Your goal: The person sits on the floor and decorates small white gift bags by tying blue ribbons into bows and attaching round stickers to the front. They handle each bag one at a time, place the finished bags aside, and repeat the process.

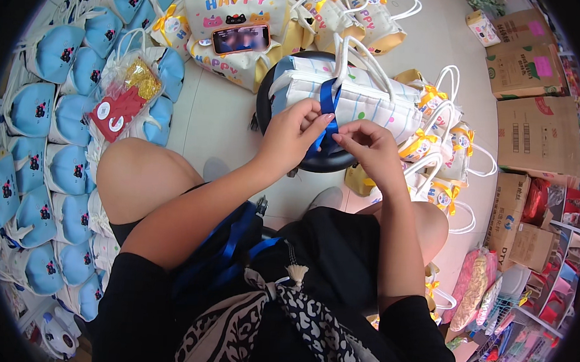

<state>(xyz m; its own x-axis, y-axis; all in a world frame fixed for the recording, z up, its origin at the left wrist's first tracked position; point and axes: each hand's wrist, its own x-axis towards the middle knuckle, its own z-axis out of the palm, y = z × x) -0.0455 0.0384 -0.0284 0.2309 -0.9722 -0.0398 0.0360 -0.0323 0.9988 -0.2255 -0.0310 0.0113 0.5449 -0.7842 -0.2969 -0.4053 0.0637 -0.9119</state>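
L hand [301,130] pinches blue ribbon [329,97] at bag handle [343,59], R hand [375,150] apparently pinches it too, w/ no bow visible yet.

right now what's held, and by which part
Left hand pinches blue ribbon partway along, near the bag handle; whether right hand grips it is unclear.

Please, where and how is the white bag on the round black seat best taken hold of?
Probably by its white rope handles, coming from above or the far side: they form open loops there. The bag's near side suits less, since the left hand and right hand are at the blue ribbon.
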